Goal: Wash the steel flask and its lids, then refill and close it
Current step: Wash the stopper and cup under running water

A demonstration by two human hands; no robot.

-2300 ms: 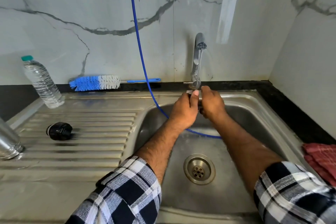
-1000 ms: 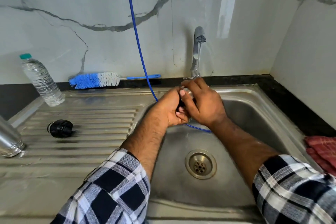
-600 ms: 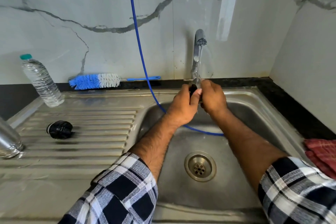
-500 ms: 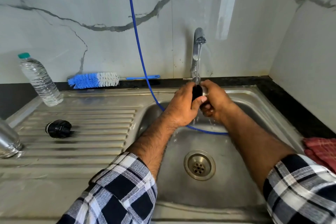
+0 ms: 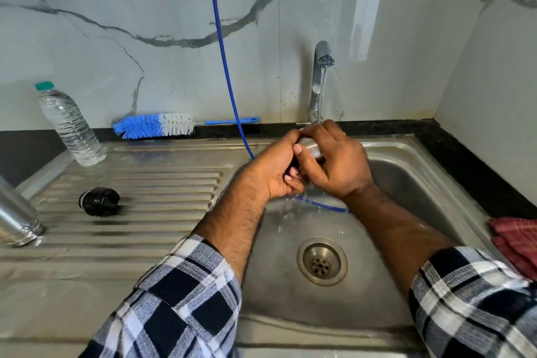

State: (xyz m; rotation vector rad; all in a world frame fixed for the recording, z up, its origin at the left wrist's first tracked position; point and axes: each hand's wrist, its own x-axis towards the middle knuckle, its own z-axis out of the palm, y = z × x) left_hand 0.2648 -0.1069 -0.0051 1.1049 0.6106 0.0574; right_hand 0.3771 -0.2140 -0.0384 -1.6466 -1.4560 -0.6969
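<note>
Both my hands hold a small steel and black lid (image 5: 308,147) under the running tap (image 5: 319,78), above the sink basin. My left hand (image 5: 276,171) curls round its dark lower part. My right hand (image 5: 338,160) wraps over its steel top, so most of the lid is hidden. Water drips from my hands into the basin. The steel flask (image 5: 16,218) stands at the far left edge of the drainboard, only partly in view. A second black lid (image 5: 99,201) lies on its side on the drainboard ridges.
A blue and white bottle brush (image 5: 157,126) lies along the back ledge. A plastic water bottle (image 5: 69,125) stands at the drainboard's back left. A thin blue hose (image 5: 223,61) hangs down into the sink (image 5: 406,299). A red cloth (image 5: 515,241) lies on the right counter.
My hands have turned the lid under the water stream and shifted slightly nearer. My right hand now covers its top. The flask and black lid have not moved.
</note>
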